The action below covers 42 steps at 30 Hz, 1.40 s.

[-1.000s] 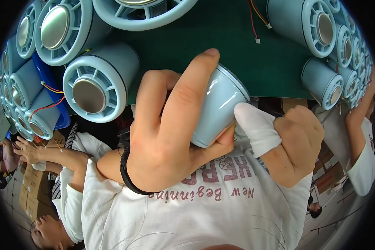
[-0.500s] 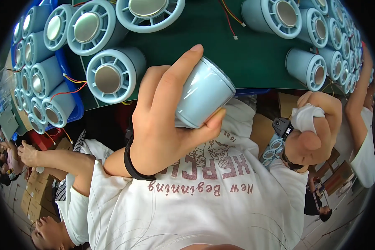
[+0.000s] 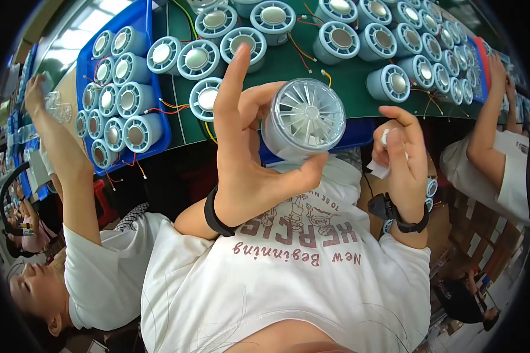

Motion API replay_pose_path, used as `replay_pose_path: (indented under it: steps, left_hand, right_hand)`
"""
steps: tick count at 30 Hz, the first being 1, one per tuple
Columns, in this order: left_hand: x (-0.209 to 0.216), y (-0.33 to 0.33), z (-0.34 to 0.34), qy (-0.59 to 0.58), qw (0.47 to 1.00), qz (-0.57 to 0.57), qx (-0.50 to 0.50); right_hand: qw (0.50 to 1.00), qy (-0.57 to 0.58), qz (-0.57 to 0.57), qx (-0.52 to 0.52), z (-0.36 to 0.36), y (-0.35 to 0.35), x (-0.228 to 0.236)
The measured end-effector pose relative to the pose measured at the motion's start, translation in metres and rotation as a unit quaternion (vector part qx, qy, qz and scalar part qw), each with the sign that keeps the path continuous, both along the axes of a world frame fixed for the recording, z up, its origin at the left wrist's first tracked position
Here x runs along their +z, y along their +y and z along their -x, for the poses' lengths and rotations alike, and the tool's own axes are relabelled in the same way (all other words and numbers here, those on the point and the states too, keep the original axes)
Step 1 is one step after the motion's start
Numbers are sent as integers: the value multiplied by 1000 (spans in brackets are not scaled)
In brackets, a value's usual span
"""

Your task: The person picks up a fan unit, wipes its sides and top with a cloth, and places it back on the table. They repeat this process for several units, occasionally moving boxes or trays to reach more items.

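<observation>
Watching remotely, I saw the left hand (image 3: 237,157) hold the pale-blue housing (image 3: 285,146) near the edge of the green table (image 3: 360,105), the right hand (image 3: 405,154) curled around white cloth (image 3: 379,170). I judged the housing light, stiff, slick; its clear finned end (image 3: 310,112) brittle, its sidewall the safer grip.

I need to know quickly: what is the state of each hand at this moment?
Left hand: closed around the light blue round part, clear finned end showing.
Right hand: fingers curled, holding white cloth.
</observation>
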<state>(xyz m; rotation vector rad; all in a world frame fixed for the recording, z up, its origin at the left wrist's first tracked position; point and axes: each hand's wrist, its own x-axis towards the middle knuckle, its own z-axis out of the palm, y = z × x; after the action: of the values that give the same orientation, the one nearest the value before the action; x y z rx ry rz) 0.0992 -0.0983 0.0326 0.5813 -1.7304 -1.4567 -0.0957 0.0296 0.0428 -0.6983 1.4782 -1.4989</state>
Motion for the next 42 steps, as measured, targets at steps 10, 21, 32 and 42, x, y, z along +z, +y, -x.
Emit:
replay_pose_path:
  steps: [10,21,32,42]
  left_hand:
    - [-29,-4,45,149,977,154,-1]
    - [-34,13,68,110,975,190,40]
    - [-42,10,62,55,967,243,56]
    - [-62,-1,59,190,967,161,-55]
  right_hand:
    - [983,-151,82,-71,-22,2,3]
    - [883,380,208,-182,-37,-20,-11]
    - [925,328,168,-98,-41,-21,-11]
    - [979,-77,189,-21,-37,-29,-28]
